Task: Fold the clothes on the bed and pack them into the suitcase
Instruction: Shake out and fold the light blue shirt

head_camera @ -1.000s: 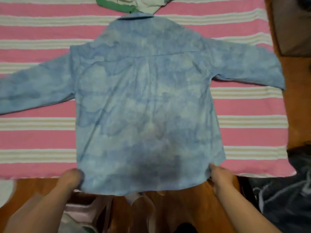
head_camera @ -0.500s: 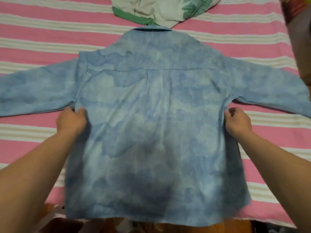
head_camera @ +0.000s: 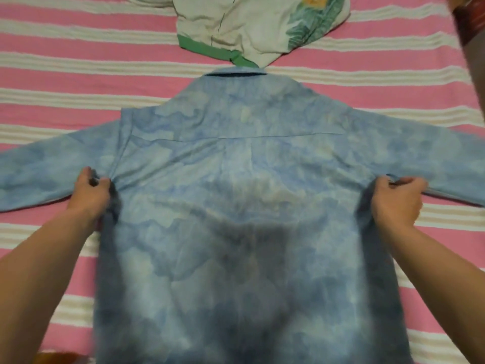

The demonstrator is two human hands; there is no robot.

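Observation:
A blue mottled long-sleeved shirt (head_camera: 236, 179) lies back-up on the bed, collar away from me, both sleeves spread out to the sides. My left hand (head_camera: 90, 193) pinches the fabric at the left armpit seam. At the right armpit my right hand (head_camera: 396, 200) grips the fabric, fingers curled round a fold of it. A white garment with green trim and a leaf print (head_camera: 252, 27) lies bunched just beyond the collar. No suitcase is in view.
The bed is covered by a pink and cream striped sheet (head_camera: 78, 82). A dark red object (head_camera: 469, 24) sits at the top right edge. The shirt's hem runs out of the bottom of the frame.
My hands moved from the shirt's hem up to its armpits, and now pinch the fabric there. The view has closed in on the shirt.

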